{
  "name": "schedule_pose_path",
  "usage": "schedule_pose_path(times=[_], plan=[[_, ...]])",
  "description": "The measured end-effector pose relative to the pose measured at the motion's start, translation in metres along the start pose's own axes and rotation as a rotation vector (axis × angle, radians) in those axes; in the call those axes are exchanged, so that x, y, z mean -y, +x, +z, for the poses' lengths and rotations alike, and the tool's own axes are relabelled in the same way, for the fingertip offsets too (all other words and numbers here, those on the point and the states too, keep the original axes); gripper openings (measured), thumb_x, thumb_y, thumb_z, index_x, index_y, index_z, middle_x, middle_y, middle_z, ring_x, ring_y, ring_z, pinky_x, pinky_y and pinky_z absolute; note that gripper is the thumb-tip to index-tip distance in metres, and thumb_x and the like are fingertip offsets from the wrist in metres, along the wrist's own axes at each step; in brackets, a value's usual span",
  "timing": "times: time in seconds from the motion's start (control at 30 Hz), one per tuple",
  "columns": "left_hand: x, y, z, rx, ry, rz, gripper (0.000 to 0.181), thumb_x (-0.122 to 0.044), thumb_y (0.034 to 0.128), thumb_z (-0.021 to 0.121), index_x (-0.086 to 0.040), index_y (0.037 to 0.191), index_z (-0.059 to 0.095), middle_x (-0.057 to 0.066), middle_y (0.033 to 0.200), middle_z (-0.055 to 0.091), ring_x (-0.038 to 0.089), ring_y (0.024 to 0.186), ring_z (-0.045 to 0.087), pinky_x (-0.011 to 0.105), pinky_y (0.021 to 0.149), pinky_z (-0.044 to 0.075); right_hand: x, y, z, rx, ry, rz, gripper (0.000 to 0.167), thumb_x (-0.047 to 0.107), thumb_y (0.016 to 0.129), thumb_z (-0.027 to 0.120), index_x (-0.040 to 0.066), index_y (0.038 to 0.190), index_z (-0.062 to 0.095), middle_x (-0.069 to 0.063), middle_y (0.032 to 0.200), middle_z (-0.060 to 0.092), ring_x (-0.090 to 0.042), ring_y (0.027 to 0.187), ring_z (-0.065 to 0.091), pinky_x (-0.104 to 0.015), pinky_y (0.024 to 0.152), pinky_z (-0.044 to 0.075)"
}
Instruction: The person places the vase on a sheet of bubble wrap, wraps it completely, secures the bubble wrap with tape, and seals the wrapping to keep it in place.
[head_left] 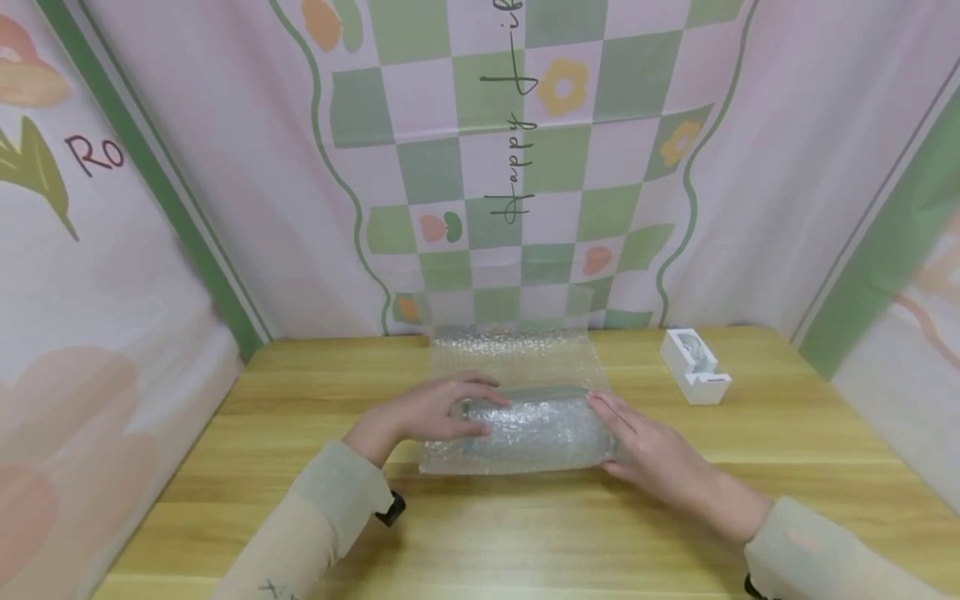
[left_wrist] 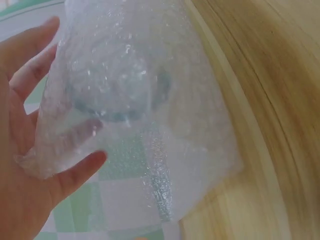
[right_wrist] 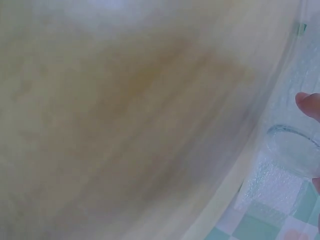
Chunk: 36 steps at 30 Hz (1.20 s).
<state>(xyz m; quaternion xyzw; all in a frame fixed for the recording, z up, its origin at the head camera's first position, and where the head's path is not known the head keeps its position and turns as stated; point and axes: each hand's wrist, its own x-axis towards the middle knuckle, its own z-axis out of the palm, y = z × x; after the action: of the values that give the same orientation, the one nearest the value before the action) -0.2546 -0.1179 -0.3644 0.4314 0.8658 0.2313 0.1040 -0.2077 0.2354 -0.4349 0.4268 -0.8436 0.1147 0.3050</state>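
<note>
On the wooden table, in the head view, lies a clear glass cylinder on its side, rolled in clear bubble wrap. The loose wrap stretches behind it toward the back edge. At its left end my left hand holds the roll, fingers over the top and thumb in front. My right hand grips the right end between fingers and thumb. A round rim of the glass shows through the wrap in the left wrist view. Another glass rim appears at the right wrist view's edge, beside a fingertip.
A white tape dispenser with a clear roll stands at the back right of the wooden table. Printed curtains hang around it, with a green and white checkered one behind the back edge.
</note>
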Motion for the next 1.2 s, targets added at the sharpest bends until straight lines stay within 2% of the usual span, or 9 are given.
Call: schedule_pose_path(times=[0.1, 0.2, 0.33, 0.53, 0.73, 0.8, 0.9, 1.03, 1.2], plan=[[-0.002, 0.0, 0.001, -0.059, 0.171, 0.005, 0.043, -0.036, 0.1006, 0.066, -0.029, 0.143, 0.062, 0.006, 0.156, 0.045, 0.029, 0.143, 0.04, 0.059, 0.114, 0.035, -0.001, 0.002, -0.001, 0.026, 0.015, 0.011, 0.098, 0.02, 0.064, 0.088, -0.011, 0.147, 0.044, -0.03, 0.141, 0.053, -0.045, 0.115, 0.063, -0.05, 0.086, 0.058], [-0.005, 0.001, 0.003, -0.116, 0.326, 0.003, 0.043, -0.039, 0.1005, 0.066, -0.035, 0.143, 0.061, 0.005, 0.151, 0.048, 0.027, 0.14, 0.04, 0.061, 0.111, 0.033, -0.003, 0.003, -0.003, 0.057, 0.032, 0.029, 0.099, 0.019, 0.066, 0.089, -0.011, 0.147, 0.042, -0.032, 0.141, 0.051, -0.046, 0.116, 0.062, -0.05, 0.085, 0.058], [-0.008, 0.002, 0.005, -0.173, 0.455, -0.003, 0.045, -0.043, 0.1004, 0.065, -0.039, 0.145, 0.059, 0.002, 0.148, 0.049, 0.025, 0.137, 0.041, 0.059, 0.109, 0.031, -0.005, 0.004, -0.005, 0.093, 0.038, 0.056, 0.101, 0.018, 0.066, 0.092, -0.011, 0.148, 0.04, -0.032, 0.142, 0.051, -0.046, 0.117, 0.062, -0.05, 0.088, 0.057], [-0.01, 0.0, 0.008, -0.274, 0.5, 0.045, 0.051, -0.039, 0.0977, 0.071, -0.029, 0.146, 0.057, 0.003, 0.138, 0.056, 0.025, 0.129, 0.047, 0.055, 0.105, 0.04, -0.007, 0.006, -0.006, 0.108, 0.047, 0.069, 0.101, 0.015, 0.066, 0.093, -0.011, 0.148, 0.042, -0.032, 0.142, 0.051, -0.045, 0.113, 0.064, -0.05, 0.088, 0.057], [-0.009, -0.001, 0.015, -0.408, 0.494, 0.262, 0.026, -0.016, 0.0936, 0.077, -0.01, 0.118, 0.069, 0.005, 0.117, 0.068, 0.024, 0.112, 0.062, 0.037, 0.098, 0.053, -0.009, 0.01, -0.006, 0.109, 0.038, 0.043, 0.099, 0.017, 0.066, 0.093, -0.012, 0.146, 0.043, -0.032, 0.141, 0.052, -0.045, 0.11, 0.065, -0.05, 0.085, 0.058], [-0.008, -0.002, 0.018, -0.43, 0.472, 0.291, 0.024, -0.01, 0.0929, 0.077, -0.007, 0.116, 0.07, 0.007, 0.115, 0.07, 0.025, 0.11, 0.064, 0.034, 0.098, 0.054, -0.01, 0.012, -0.006, 0.112, 0.041, 0.036, 0.099, 0.017, 0.066, 0.093, -0.012, 0.147, 0.042, -0.033, 0.14, 0.052, -0.045, 0.107, 0.066, -0.049, 0.083, 0.059], [-0.011, -0.004, 0.022, -0.401, 0.443, 0.215, 0.028, -0.015, 0.0957, 0.074, -0.004, 0.121, 0.069, 0.01, 0.12, 0.069, 0.026, 0.114, 0.064, 0.036, 0.101, 0.053, -0.011, 0.015, -0.007, 0.134, 0.05, 0.042, 0.098, 0.017, 0.067, 0.093, -0.012, 0.147, 0.042, -0.033, 0.14, 0.052, -0.046, 0.107, 0.066, -0.049, 0.083, 0.059], [-0.018, -0.006, 0.023, -0.291, 0.438, 0.055, 0.053, -0.037, 0.0948, 0.075, -0.002, 0.133, 0.062, 0.012, 0.133, 0.064, 0.028, 0.124, 0.059, 0.04, 0.107, 0.048, -0.012, 0.019, -0.008, 0.19, 0.066, 0.077, 0.096, 0.019, 0.07, 0.093, -0.012, 0.146, 0.043, -0.033, 0.142, 0.051, -0.047, 0.111, 0.065, -0.051, 0.089, 0.057], [-0.021, -0.008, 0.026, -0.223, 0.428, -0.041, 0.075, -0.045, 0.0865, 0.082, -0.001, 0.142, 0.054, 0.014, 0.141, 0.058, 0.031, 0.13, 0.054, 0.042, 0.111, 0.044, -0.013, 0.024, -0.01, 0.211, 0.078, 0.078, 0.095, 0.019, 0.07, 0.093, -0.012, 0.145, 0.045, -0.032, 0.142, 0.051, -0.045, 0.11, 0.065, -0.05, 0.09, 0.057]])
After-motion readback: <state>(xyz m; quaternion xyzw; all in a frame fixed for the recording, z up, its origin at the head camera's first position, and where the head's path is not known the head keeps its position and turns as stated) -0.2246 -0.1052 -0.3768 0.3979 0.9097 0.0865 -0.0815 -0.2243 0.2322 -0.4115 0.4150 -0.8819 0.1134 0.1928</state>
